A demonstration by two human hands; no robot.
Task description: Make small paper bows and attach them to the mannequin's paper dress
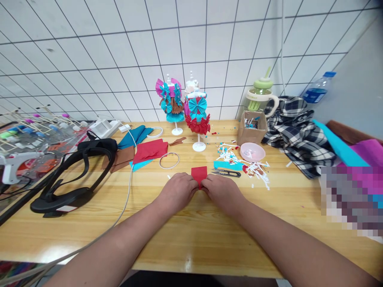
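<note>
A small red paper piece (199, 175) is pinched at its near edge between both hands, just above the wooden table. My left hand (182, 189) holds its left side with fingers closed, and my right hand (219, 189) grips the right side the same way. The fingertips of the two hands nearly meet. Right beyond my right hand lie black thread snips (229, 173) and a blue paper strip (229, 165). White and blue paper scraps (260, 175) are scattered to the right. Beyond my left hand is a thin ring (169, 160).
Two small dress stands (198, 146) with paper outfits stand behind. A cardboard box (252, 128), pink bowl (253, 152) and bottle are at right. Folded red paper (150, 151), a black headset (64, 197) and a white cable (128, 191) lie left.
</note>
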